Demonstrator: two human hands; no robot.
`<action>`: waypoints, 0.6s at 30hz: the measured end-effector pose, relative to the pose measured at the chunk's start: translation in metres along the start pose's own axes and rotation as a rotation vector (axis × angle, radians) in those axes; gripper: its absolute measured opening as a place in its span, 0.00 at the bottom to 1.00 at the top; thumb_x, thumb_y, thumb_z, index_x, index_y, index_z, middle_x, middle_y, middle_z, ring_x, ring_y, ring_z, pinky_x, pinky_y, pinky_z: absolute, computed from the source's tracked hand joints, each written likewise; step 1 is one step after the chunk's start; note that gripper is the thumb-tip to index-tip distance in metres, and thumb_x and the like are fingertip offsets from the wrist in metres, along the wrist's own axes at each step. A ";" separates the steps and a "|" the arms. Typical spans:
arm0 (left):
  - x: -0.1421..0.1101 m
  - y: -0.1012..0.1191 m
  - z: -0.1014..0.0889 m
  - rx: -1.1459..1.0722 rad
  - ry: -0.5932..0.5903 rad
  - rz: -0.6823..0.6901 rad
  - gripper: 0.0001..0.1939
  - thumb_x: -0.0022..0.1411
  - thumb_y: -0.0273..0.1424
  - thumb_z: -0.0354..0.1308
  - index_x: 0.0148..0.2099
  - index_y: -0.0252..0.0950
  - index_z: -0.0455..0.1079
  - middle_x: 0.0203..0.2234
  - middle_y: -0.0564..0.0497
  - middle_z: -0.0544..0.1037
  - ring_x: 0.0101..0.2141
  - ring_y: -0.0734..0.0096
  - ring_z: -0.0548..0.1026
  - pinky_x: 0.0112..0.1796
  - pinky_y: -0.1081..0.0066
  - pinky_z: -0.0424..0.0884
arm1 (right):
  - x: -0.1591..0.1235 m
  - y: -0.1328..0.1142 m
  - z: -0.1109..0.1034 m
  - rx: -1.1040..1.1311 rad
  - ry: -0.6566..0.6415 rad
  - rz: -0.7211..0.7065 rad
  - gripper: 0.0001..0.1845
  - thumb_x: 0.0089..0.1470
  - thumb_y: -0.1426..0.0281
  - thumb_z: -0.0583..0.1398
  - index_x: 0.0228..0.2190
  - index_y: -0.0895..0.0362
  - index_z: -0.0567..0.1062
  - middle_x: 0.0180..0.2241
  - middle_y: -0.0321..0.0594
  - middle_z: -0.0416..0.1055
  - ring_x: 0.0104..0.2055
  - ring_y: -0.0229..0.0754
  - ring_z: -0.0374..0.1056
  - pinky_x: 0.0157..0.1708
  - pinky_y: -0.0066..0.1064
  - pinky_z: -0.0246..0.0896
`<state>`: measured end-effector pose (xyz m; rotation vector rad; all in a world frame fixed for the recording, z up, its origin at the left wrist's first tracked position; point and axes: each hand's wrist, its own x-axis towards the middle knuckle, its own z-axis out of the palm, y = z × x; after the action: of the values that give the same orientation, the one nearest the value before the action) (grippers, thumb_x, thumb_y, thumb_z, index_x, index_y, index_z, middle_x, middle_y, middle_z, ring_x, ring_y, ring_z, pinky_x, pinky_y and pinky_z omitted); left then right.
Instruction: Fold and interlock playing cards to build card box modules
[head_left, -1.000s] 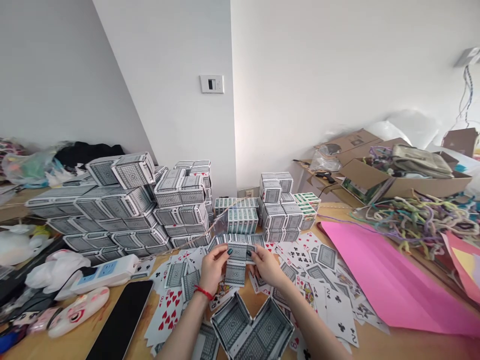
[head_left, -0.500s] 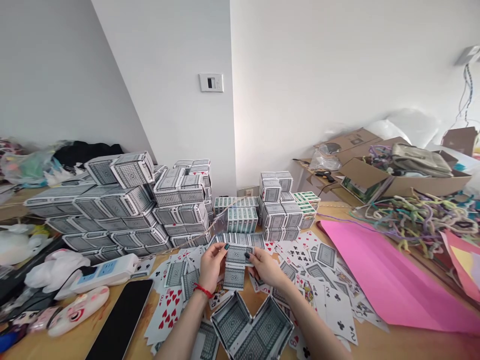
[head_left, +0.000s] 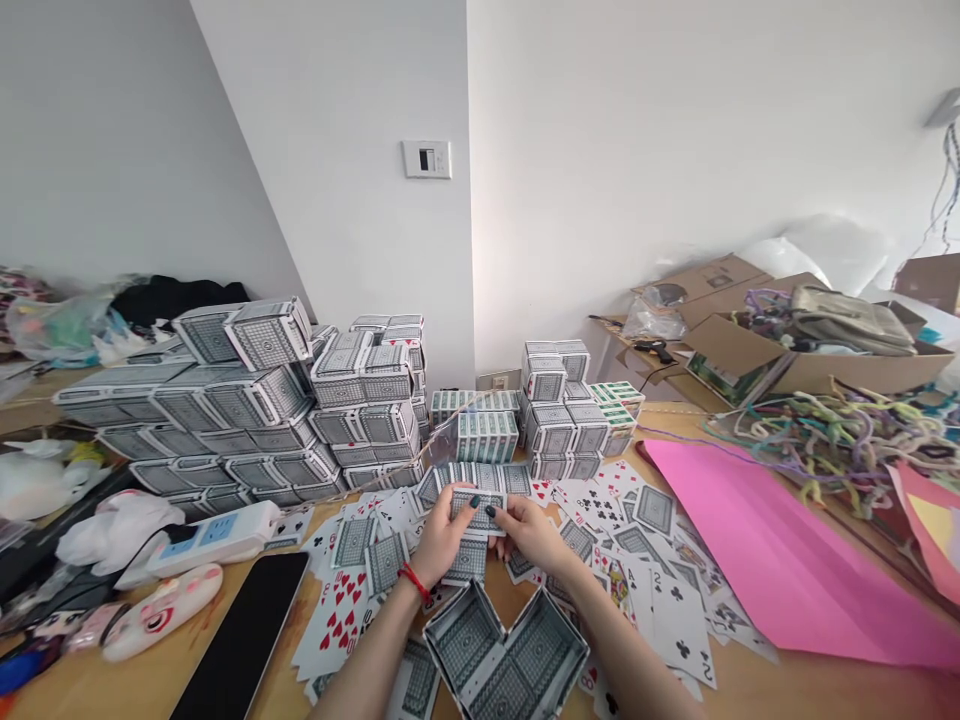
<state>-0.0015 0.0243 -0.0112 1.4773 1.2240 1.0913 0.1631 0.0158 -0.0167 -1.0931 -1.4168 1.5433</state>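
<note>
Between my two hands is a grey-backed playing card piece [head_left: 480,508], its patterned back facing me. My left hand [head_left: 444,535], with a red string on the wrist, grips its left side, the thumb pressed on the front. My right hand [head_left: 529,530] pinches the right side. Just below hangs or lies another patterned card [head_left: 466,562]; whether the two are joined I cannot tell. Nearer to me, between my forearms, sits an open heart-shaped box [head_left: 517,665] built from cards. Loose playing cards [head_left: 341,612] lie face up and face down on both sides.
Stacked card-built blocks [head_left: 225,400] stand at the back left, more blocks [head_left: 566,425] at the back right. A black tablet [head_left: 244,640], a white power strip [head_left: 225,535] and a plush toy lie left. Pink paper [head_left: 780,560], tangled yarn [head_left: 825,430] and a cardboard box [head_left: 855,370] fill the right.
My left hand has shifted right along the card, its thumb now on the front near my right thumb. The heart-shaped box stays in place. The view has shifted slightly.
</note>
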 end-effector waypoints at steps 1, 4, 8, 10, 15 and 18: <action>0.000 -0.001 0.001 0.020 -0.016 0.008 0.12 0.56 0.38 0.53 0.40 0.37 0.66 0.32 0.51 0.73 0.34 0.65 0.71 0.37 0.67 0.67 | 0.000 0.001 0.000 0.002 -0.001 0.001 0.24 0.46 0.46 0.54 0.25 0.55 0.62 0.17 0.32 0.69 0.15 0.34 0.64 0.16 0.26 0.60; 0.000 -0.007 0.003 0.075 -0.010 0.018 0.10 0.58 0.37 0.51 0.38 0.37 0.64 0.30 0.51 0.72 0.35 0.65 0.71 0.38 0.66 0.66 | 0.002 0.004 -0.001 -0.001 -0.010 0.010 0.26 0.44 0.44 0.53 0.24 0.55 0.61 0.17 0.34 0.70 0.16 0.36 0.67 0.16 0.26 0.61; 0.001 -0.012 0.002 0.116 0.019 0.013 0.10 0.58 0.37 0.50 0.39 0.37 0.61 0.30 0.51 0.71 0.35 0.64 0.70 0.38 0.64 0.65 | 0.003 0.007 0.002 -0.040 -0.008 0.027 0.28 0.44 0.42 0.52 0.24 0.56 0.61 0.18 0.36 0.71 0.17 0.38 0.69 0.17 0.28 0.63; 0.001 -0.011 0.002 0.118 0.026 0.013 0.09 0.58 0.37 0.49 0.38 0.37 0.61 0.29 0.51 0.71 0.34 0.64 0.70 0.37 0.64 0.65 | 0.003 0.007 0.001 -0.081 0.011 0.034 0.27 0.46 0.43 0.50 0.24 0.56 0.61 0.18 0.37 0.71 0.17 0.39 0.69 0.18 0.28 0.63; 0.000 -0.005 0.001 0.093 0.079 -0.001 0.10 0.58 0.36 0.48 0.40 0.37 0.61 0.31 0.49 0.72 0.36 0.62 0.71 0.39 0.63 0.65 | 0.002 0.001 -0.020 -0.290 0.211 0.012 0.21 0.53 0.51 0.48 0.27 0.56 0.65 0.22 0.38 0.71 0.18 0.39 0.68 0.18 0.29 0.60; 0.000 -0.005 0.001 0.065 0.116 -0.003 0.11 0.57 0.35 0.50 0.42 0.37 0.62 0.34 0.47 0.73 0.41 0.59 0.71 0.43 0.62 0.64 | 0.000 -0.001 -0.037 -0.468 0.401 -0.035 0.12 0.51 0.61 0.53 0.33 0.55 0.69 0.33 0.42 0.72 0.26 0.41 0.68 0.30 0.35 0.62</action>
<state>-0.0010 0.0251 -0.0159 1.4774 1.3528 1.1585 0.1974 0.0285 -0.0163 -1.5417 -1.5307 0.9104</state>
